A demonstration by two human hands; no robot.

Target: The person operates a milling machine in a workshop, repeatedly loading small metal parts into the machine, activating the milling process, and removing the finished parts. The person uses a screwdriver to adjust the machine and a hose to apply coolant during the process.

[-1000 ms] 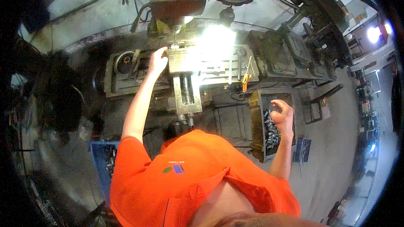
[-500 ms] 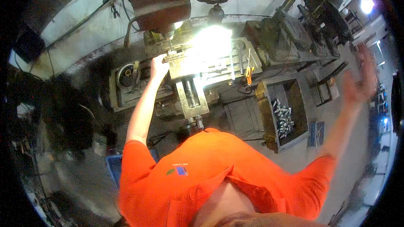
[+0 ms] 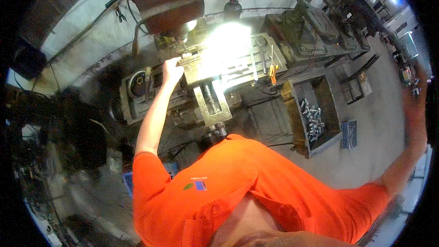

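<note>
left hand (image 3: 172, 70) rests on the vise (image 3: 211, 92), fingers hidden; right hand (image 3: 419, 92) blurred, grip unclear.

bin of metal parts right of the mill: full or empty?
Partly filled: the open metal bin holds a cluster of small shiny parts mid-floor, with bare floor around them.

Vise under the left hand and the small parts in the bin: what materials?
Vise: looks like bare steel or cast iron, dull grey, with an exposed threaded screw; glare hides its top. Small parts in the bin: bright, shiny metal, probably machined steel or aluminium. Left hand rests beside the vise.
</note>
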